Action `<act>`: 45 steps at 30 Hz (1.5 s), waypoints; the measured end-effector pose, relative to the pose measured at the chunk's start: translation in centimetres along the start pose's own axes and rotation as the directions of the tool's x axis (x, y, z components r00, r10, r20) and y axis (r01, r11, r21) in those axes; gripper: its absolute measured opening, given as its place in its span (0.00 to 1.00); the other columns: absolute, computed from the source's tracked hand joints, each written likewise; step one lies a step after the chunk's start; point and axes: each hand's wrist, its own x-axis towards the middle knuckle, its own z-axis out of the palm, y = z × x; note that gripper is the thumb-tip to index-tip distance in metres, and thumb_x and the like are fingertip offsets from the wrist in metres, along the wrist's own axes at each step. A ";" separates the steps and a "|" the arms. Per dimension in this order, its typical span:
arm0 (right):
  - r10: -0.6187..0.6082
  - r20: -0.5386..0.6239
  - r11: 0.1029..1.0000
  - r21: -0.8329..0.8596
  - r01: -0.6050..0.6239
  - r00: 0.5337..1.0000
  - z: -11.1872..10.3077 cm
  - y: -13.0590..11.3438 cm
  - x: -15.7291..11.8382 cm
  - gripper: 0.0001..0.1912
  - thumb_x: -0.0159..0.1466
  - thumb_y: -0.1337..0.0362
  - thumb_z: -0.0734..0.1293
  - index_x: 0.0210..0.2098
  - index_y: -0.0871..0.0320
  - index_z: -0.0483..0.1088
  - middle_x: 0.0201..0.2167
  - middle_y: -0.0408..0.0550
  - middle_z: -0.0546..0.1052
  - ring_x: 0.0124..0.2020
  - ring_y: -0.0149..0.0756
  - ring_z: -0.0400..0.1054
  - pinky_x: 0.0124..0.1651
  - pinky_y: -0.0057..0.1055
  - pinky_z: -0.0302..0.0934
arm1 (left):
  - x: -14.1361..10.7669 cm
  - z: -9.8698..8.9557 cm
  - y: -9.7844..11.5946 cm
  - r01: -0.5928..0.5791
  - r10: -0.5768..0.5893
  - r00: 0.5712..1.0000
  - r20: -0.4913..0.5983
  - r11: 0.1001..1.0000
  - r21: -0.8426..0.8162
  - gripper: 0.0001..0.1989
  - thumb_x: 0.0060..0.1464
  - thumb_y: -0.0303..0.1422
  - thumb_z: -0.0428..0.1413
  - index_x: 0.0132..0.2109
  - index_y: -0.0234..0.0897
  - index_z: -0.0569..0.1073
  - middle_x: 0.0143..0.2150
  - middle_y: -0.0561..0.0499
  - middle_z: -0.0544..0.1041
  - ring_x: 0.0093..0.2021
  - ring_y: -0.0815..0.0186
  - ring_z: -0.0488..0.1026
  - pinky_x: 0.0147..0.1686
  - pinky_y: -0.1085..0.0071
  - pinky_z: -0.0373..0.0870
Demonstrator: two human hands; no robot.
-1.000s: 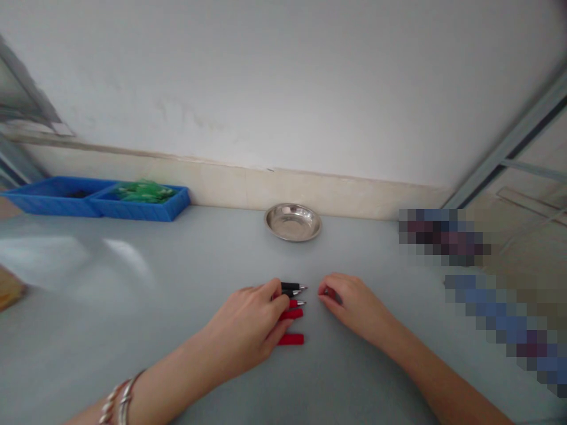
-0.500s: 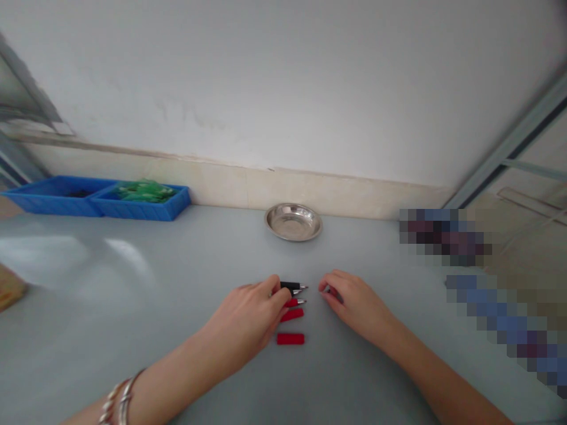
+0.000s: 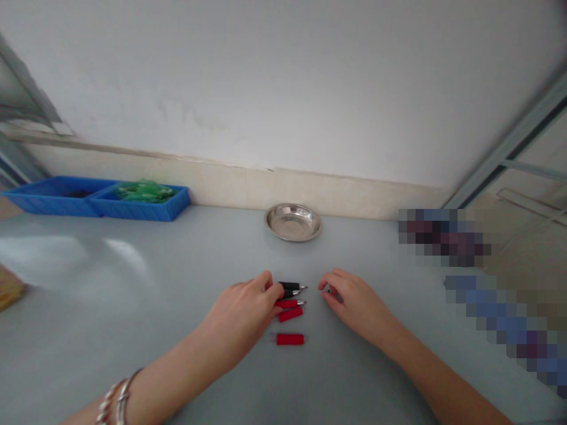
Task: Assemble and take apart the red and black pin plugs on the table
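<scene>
My left hand (image 3: 248, 304) is closed, its curled fingers over the left ends of a row of pens. In that row lie a black pen (image 3: 290, 286), a second black pen (image 3: 291, 293) and a red pen (image 3: 290, 304), metal tips pointing right. Just below them sits a short red tube (image 3: 291, 314), slightly tilted; another red tube (image 3: 290, 339) lies apart, nearer me. To the right of the tips, my right hand (image 3: 352, 298) has thumb and fingers bent together around a small dark bit. What exactly either hand pinches is hidden.
A round steel dish (image 3: 293, 223) stands by the wall beyond the pens. At back left are joined blue trays (image 3: 139, 209), one with green pieces (image 3: 146, 190). A yellowish-brown object (image 3: 9, 288) shows at the left edge. Pixelated patches cover the right side.
My left hand has slid slightly left, uncovering more of the pens and the upper red tube. The pens stay nearly in place, and my right hand is still.
</scene>
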 end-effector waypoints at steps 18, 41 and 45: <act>0.071 -0.006 0.997 -0.022 -0.071 0.997 -0.1 -0.2 0.0 0.07 0.60 0.72 0.60 0.35 0.59 0.69 0.32 0.47 0.71 0.32 0.34 0.64 0.37 0.29 0.56 | 0.0 -0.3 0.1 0.001 0.000 1.000 0.031 0.999 -0.037 0.10 0.58 0.26 0.46 0.42 0.36 0.72 0.38 0.46 0.72 0.33 0.58 0.74 0.31 0.65 0.69; -0.189 -0.115 0.944 0.251 0.213 0.975 -0.5 -0.9 -0.3 0.11 0.65 0.61 0.59 0.36 0.60 0.69 0.31 0.45 0.71 0.32 0.31 0.64 0.36 0.26 0.56 | -0.4 0.3 0.1 -0.074 0.055 0.982 -0.182 0.992 -0.098 0.08 0.58 0.30 0.47 0.41 0.35 0.69 0.37 0.49 0.71 0.31 0.64 0.72 0.31 0.69 0.67; -0.217 -0.066 0.928 0.295 0.227 0.974 -0.7 -1.3 -0.5 0.12 0.65 0.61 0.58 0.37 0.61 0.69 0.31 0.46 0.72 0.32 0.31 0.65 0.36 0.26 0.57 | -0.5 0.5 0.0 -0.128 0.095 0.965 -0.245 0.984 -0.122 0.06 0.57 0.29 0.48 0.40 0.35 0.69 0.37 0.49 0.71 0.31 0.65 0.71 0.32 0.70 0.68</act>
